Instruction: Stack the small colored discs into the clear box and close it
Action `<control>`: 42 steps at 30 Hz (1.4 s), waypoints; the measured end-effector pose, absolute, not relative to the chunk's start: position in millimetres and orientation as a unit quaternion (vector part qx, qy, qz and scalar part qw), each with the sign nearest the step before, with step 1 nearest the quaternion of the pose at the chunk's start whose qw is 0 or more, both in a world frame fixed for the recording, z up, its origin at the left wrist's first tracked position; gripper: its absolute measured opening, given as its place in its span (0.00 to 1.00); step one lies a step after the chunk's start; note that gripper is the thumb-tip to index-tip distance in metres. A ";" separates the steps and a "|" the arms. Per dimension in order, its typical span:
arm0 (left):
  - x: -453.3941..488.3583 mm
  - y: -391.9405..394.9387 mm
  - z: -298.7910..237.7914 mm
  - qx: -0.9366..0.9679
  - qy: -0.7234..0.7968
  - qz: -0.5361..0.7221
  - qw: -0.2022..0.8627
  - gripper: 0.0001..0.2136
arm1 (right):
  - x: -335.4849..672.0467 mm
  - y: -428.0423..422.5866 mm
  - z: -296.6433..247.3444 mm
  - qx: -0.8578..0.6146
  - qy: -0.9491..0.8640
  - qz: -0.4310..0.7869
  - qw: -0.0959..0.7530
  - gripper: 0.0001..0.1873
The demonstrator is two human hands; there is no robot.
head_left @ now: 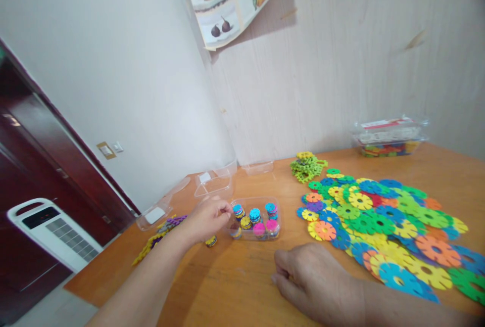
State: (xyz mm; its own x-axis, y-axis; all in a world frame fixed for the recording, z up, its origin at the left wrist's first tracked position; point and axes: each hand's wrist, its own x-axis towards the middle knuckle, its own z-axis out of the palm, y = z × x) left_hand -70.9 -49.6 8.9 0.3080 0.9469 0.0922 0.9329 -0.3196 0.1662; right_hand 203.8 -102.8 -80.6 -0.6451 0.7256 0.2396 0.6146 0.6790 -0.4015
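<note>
My left hand (211,218) is over the left edge of a clear plastic tray (253,201). Its fingers are bent together in a pinch, and whatever may be between them is hidden. Inside the tray stand several short stacks of small notched discs, among them a blue-topped stack (254,215) and a pink-topped stack (259,229). A yellow-and-black stack (211,240) is on the table just below my left hand. My right hand (312,276) rests on the table in front of the tray, loosely curled, with nothing showing in its fingers.
Large colourful notched discs (379,226) spread over the table's right side. Behind them are a green pile (307,168) and a lidded clear box (390,137). Clear containers (214,185) stand at back left. Yellow and purple pieces (159,236) lie behind my left forearm.
</note>
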 end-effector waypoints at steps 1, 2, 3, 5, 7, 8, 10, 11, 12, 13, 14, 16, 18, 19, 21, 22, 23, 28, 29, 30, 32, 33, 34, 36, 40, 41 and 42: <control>-70.4 -52.3 9.9 0.816 0.571 0.084 0.026 0.11 | 203.7 -102.7 -80.6 -0.374 -0.895 0.144 0.194 0.14; -69.2 -54.7 10.5 0.822 0.563 0.082 0.015 0.13 | 203.7 -102.6 -80.6 -0.375 -0.895 0.144 0.194 0.14; -67.5 -56.8 10.5 0.823 0.562 0.079 0.005 0.14 | 203.7 -102.5 -80.4 -0.376 -0.895 0.144 0.194 0.14; -63.6 -59.2 9.3 0.815 0.574 0.077 -0.010 0.18 | 203.8 -102.3 -79.9 -0.376 -0.895 0.145 0.194 0.13; -60.2 -59.4 7.1 0.803 0.593 0.067 -0.013 0.21 | 204.1 -102.2 -79.2 -0.376 -0.894 0.146 0.193 0.13; -59.0 -59.0 6.1 0.798 0.599 0.060 -0.011 0.22 | 204.2 -102.2 -78.9 -0.377 -0.894 0.146 0.193 0.13; -57.4 -57.9 4.4 0.795 0.604 0.047 -0.002 0.24 | 204.3 -102.4 -78.6 -0.378 -0.894 0.145 0.194 0.13; -56.8 -57.5 3.9 0.796 0.604 0.042 0.004 0.24 | 204.3 -102.6 -78.6 -0.378 -0.894 0.143 0.194 0.13; -56.4 -57.4 3.4 0.796 0.604 0.040 0.008 0.25 | 204.3 -102.8 -78.6 -0.377 -0.894 0.141 0.195 0.13; -56.1 -57.5 3.0 0.795 0.606 0.039 0.012 0.25 | 204.2 -103.1 -78.5 -0.377 -0.895 0.139 0.195 0.13; -55.8 -57.8 2.5 0.792 0.609 0.039 0.015 0.25 | 204.1 -103.2 -78.5 -0.377 -0.895 0.137 0.194 0.14; -55.5 -58.9 1.4 0.787 0.615 0.043 0.017 0.25 | 204.0 -103.4 -78.3 -0.378 -0.895 0.136 0.193 0.14; -55.8 -59.9 0.1 0.788 0.614 0.047 0.017 0.25 | 204.1 -103.1 -78.5 -0.378 -0.895 0.139 0.191 0.13; -56.5 -60.2 -0.4 0.789 0.612 0.048 0.016 0.25 | 204.3 -102.9 -78.7 -0.377 -0.896 0.140 0.189 0.13; -59.5 -60.3 -0.9 0.794 0.605 0.055 0.011 0.25 | 204.6 -102.5 -79.2 -0.377 -0.896 0.143 0.187 0.14; -62.2 -60.1 -1.0 0.796 0.602 0.064 0.006 0.24 | 204.8 -102.4 -79.2 -0.377 -0.896 0.144 0.185 0.14; -66.0 -59.9 -1.0 0.796 0.599 0.080 0.000 0.24 | 205.0 -102.3 -79.1 -0.378 -0.895 0.146 0.184 0.14; -96.9 -62.4 -2.7 0.758 0.626 0.182 -0.019 0.17 | 205.4 -103.1 -75.5 -0.378 -0.895 0.149 0.183 0.13; -103.7 -64.5 -4.0 0.747 0.638 0.186 -0.007 0.15 | 205.3 -103.5 -74.8 -0.376 -0.896 0.150 0.183 0.13; -110.0 -67.2 -5.8 0.737 0.648 0.192 0.010 0.14 | 205.3 -103.8 -74.2 -0.375 -0.896 0.150 0.184 0.13; -119.8 -73.6 -10.6 0.721 0.661 0.196 0.064 0.12 | 205.1 -104.4 -73.5 -0.375 -0.896 0.151 0.185 0.13; -123.1 -77.0 -13.5 0.716 0.664 0.193 0.094 0.11 | 204.9 -104.5 -73.3 -0.375 -0.895 0.152 0.186 0.13; -125.5 -80.2 -16.4 0.713 0.665 0.187 0.120 0.12 | 204.8 -104.5 -73.2 -0.374 -0.895 0.153 0.187 0.13; -127.7 -85.5 -21.5 0.714 0.662 0.171 0.151 0.13 | 204.6 -104.3 -72.9 -0.372 -0.896 0.153 0.189 0.13; -126.3 -89.4 -25.3 0.719 0.659 0.147 0.161 0.13 | 204.9 -103.8 -73.5 -0.371 -0.896 0.150 0.191 0.13; -125.5 -89.5 -25.1 0.717 0.662 0.143 0.165 0.12 | 205.0 -103.7 -74.0 -0.371 -0.897 0.150 0.191 0.13; -124.8 -89.3 -24.7 0.714 0.665 0.140 0.169 0.12 | 205.2 -103.8 -74.6 -0.370 -0.897 0.149 0.190 0.13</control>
State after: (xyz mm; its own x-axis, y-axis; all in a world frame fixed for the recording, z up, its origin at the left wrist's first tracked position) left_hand -124.8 -89.3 -24.7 0.0758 0.9968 -0.0245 0.9022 -0.0581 0.4275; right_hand 205.2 -103.8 -74.6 -0.6532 0.7211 0.2311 0.6075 0.6812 -0.4086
